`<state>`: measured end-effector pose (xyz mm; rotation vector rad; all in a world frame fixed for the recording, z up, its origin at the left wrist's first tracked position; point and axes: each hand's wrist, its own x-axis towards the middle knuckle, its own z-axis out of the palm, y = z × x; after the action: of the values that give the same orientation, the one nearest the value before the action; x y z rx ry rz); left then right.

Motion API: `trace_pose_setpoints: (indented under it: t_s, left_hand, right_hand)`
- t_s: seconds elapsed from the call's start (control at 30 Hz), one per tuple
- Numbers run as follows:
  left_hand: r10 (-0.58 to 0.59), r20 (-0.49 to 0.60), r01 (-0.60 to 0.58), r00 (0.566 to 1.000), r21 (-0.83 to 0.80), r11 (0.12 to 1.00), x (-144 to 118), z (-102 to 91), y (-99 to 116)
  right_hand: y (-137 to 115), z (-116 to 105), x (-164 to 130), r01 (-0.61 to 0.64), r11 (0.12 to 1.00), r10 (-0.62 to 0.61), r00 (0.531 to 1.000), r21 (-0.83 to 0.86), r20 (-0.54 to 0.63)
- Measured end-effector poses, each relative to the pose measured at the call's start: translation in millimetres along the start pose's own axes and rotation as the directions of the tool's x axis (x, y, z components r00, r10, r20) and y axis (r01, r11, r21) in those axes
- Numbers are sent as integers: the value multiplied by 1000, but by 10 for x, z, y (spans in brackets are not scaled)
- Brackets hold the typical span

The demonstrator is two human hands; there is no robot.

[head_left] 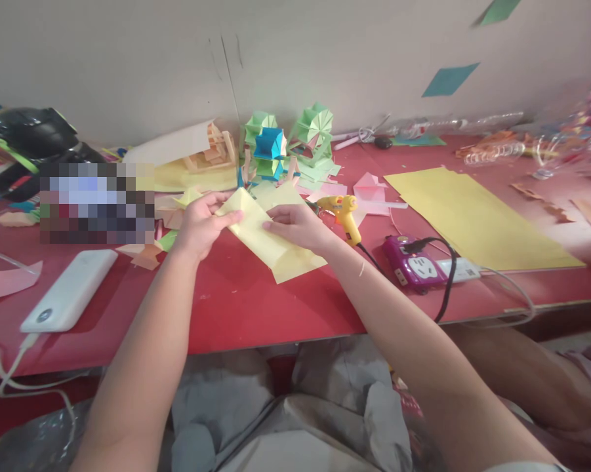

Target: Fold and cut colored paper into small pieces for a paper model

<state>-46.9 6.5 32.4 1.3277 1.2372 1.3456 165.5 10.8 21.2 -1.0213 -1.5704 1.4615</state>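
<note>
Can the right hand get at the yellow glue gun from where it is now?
Probably yes. The right hand pinches the yellow paper, and the glue gun lies just beside it on the red table, with nothing between; it would have to release the paper.

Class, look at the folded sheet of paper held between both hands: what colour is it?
Pale yellow. The folded paper shows best in the head view, pinched by left hand and right hand.

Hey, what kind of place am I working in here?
Likely a paper-craft workbench: folded paper models stand by the wall, a glue gun lies on the red table, and both hands hold a yellow sheet.
</note>
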Motion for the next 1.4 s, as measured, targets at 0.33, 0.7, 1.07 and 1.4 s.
trace_pose_setpoints:
  t_s: [0.33, 0.7, 1.07, 1.4]
  left_hand:
    - [71, 8, -72, 997, 75, 995, -36, 283, -206]
    - [170, -19, -165, 985, 155, 974, -56, 305, -227]
    - [275, 11, -270, 961, 226, 936, -50, 319, -231]
    - [277, 53, -282, 959, 175, 943, -37, 311, -232]
  right_hand:
    - [22, 47, 10, 74, 994, -85, 987, -82, -138]
    - [94, 79, 64, 154, 982, -176, 954, -108, -242]
    - [103, 66, 55, 218, 956, -257, 946, -198, -196]
    - [101, 82, 61, 199, 965, -230, 954, -170, -193]
